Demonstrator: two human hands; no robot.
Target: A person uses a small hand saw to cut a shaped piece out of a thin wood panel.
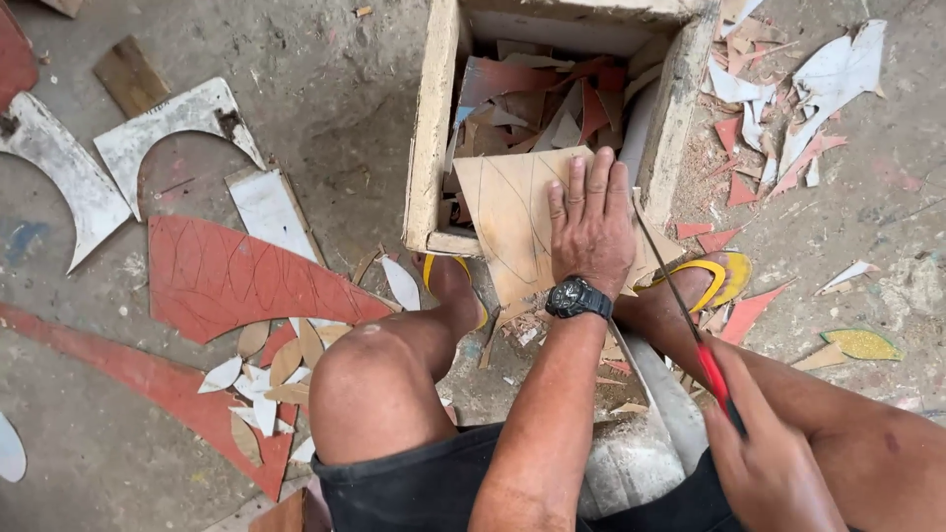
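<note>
My left hand [591, 222], a black watch on its wrist, presses flat on a tan board [507, 212] marked with curved pencil lines. The board rests on the front edge of a rough wooden box [432, 128]. My right hand [764, 458] grips the red handle of a thin saw [680, 300]; its narrow blade runs up to the board's right edge beside my left hand. I sit with knees apart and feet in yellow sandals [724, 276] against the box.
The box holds red, tan and white offcuts [552, 103]. A large red panel [232, 281] and white curved pieces [172, 123] lie on the concrete floor at left. Small leaf-shaped cutouts [266, 369] sit by my left knee. Scraps [788, 89] litter the right.
</note>
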